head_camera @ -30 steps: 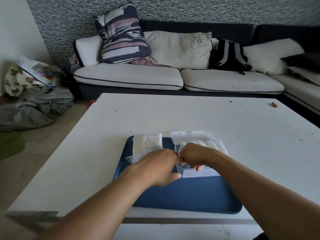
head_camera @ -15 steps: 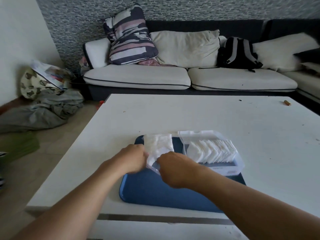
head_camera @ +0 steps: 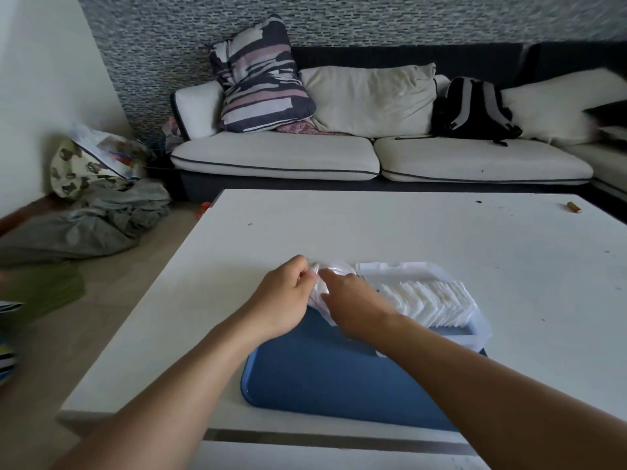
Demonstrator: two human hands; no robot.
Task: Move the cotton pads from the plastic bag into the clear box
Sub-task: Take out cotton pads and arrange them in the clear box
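Observation:
A clear plastic bag with white cotton pads lies at the far left corner of a blue tray. My left hand pinches the bag's left edge. My right hand lies over the bag's right side, fingers on it; the bag is mostly hidden under both hands. Right of the bag stands the clear box, lid open, with a row of white cotton pads standing in it.
The tray sits on a white table. A small brown object lies near the table's far right edge. A sofa with cushions and a black backpack stands behind the table. Clothes and bags lie on the floor at left.
Both hands left the clear box and moved left to the plastic bag, then a bit farther along it. The camera view shifted left, so the tray sits more to the right.

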